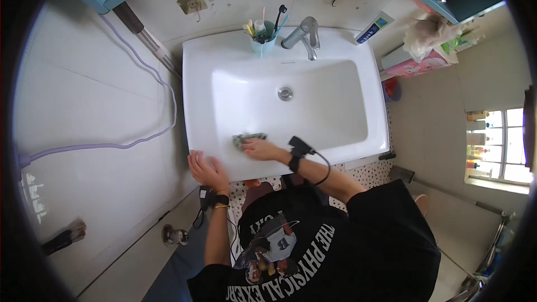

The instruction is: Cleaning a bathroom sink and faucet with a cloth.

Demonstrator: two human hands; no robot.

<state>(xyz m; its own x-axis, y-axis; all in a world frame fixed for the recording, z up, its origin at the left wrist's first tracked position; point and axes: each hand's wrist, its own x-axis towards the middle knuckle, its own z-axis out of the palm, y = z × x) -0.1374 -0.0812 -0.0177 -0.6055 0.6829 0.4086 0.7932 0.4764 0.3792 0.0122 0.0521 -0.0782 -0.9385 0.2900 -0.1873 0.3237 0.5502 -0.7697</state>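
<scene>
My right hand (262, 150) is closed on a grey-green cloth (249, 136), pressing it against the near left part of the white sink (197, 86), just inside the front rim. The cloth and fingers are slightly blurred. On the sink's near left corner lies my left hand (208, 171), fingers stretched out and holding nothing. A round metal drain (285, 94) shows in the basin floor. No water is seen running from the chrome faucet (305, 36) at the back.
A light-blue cup (262, 46) with toothbrushes stands on the back ledge. A toothpaste tube (373, 29) leans at the back right corner. Along the left wall hangs a purple cord (170, 92). Right of the sink is a pink and white package (417, 66).
</scene>
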